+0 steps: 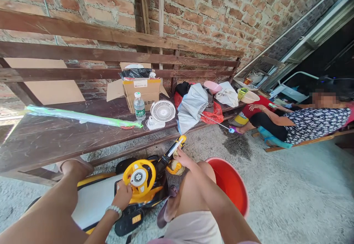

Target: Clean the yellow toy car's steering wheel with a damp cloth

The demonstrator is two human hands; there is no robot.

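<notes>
L hand (pixel 122 196) closed on rim of yellow toy steering wheel (pixel 132 167), R hand (pixel 183 158) wrapped tight round white-and-yellow handle (pixel 174 148) just past wheel.

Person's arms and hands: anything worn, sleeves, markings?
Both arms are bare, with no sleeves or gloves. The left hand has a white beaded bracelet at the wrist. The right hand shows no band or marking. No cables are visible.

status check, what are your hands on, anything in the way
Left hand on yellow toy steering wheel. Right hand gripping black-and-yellow toy handle. Red plastic basin beside right knee.
</notes>
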